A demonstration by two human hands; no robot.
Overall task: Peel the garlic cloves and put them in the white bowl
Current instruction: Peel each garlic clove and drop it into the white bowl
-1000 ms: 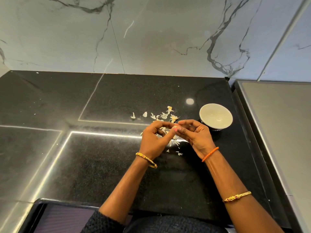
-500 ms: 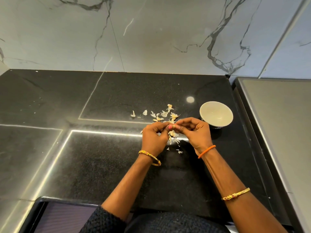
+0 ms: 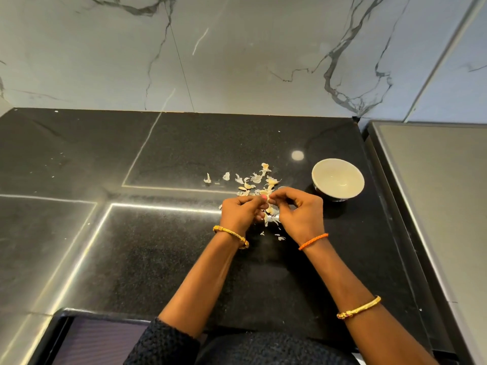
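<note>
Left hand [image 3: 241, 212] and right hand [image 3: 297, 212] both pinch one garlic clove [image 3: 266, 198], just left of the white bowl [image 3: 338, 180]. Clove's axis can't be told. No readable text.

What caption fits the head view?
Both hands pinch a garlic clove above scattered peels, beside a white bowl.

Home kitchen. Black speckled polished stone tabletop [image 3: 163, 254] fills most of scene, reflecting strip lights. Far side: glossy white marble-look wall slabs with grey veins [image 3: 237, 54], like kitchen backsplash. Right: flat grey metal-edged surface [image 3: 437, 196] abutting tabletop, kind unclear. Food preparation in progress: scattered papery white garlic skins [image 3: 257, 178] mid-tabletop, small round white ceramic bowl [image 3: 337, 178] just right of them. Near edge: dark recessed panel [image 3: 87, 338], possibly drawer or appliance.
</note>
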